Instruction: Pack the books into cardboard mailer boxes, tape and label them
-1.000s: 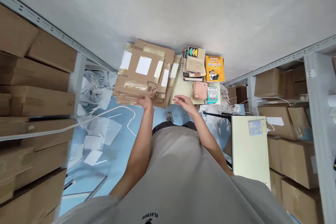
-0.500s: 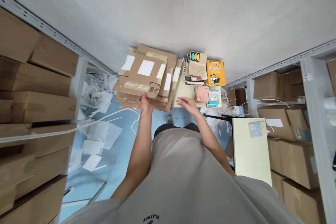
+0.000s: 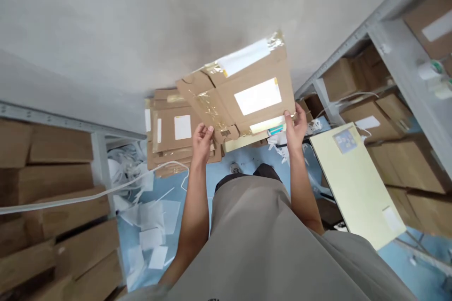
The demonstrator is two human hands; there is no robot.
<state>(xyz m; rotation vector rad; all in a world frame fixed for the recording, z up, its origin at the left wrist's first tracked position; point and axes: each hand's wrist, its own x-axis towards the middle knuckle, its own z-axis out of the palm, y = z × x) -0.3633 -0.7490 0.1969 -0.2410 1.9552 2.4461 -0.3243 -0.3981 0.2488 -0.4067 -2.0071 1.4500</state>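
Observation:
A flattened cardboard box [image 3: 226,94] is raised in front of me, tilted, with white labels and shiny clear tape on it. My right hand [image 3: 296,127] grips its lower right corner, thumb on the near face. At its lower left edge, my left hand [image 3: 202,143] is closed with thumb and fingers pinching the cardboard. To the left lies a stack of flattened cardboard boxes [image 3: 169,127], the top one bearing white labels. Behind the raised sheet, most of the pale table [image 3: 243,142] and the books is hidden; a bit of a teal book [image 3: 275,130] shows.
Shelves with brown boxes stand at left [image 3: 63,188] and right [image 3: 406,160]. A pale yellow tabletop [image 3: 353,183] is on my right. A white cable [image 3: 106,193] crosses at left, above scattered white paper [image 3: 151,240] on the blue floor.
The top flattened box has been lifted off the stack and carried right, over the books. My right hand, empty before, now grips it too. The view has turned.

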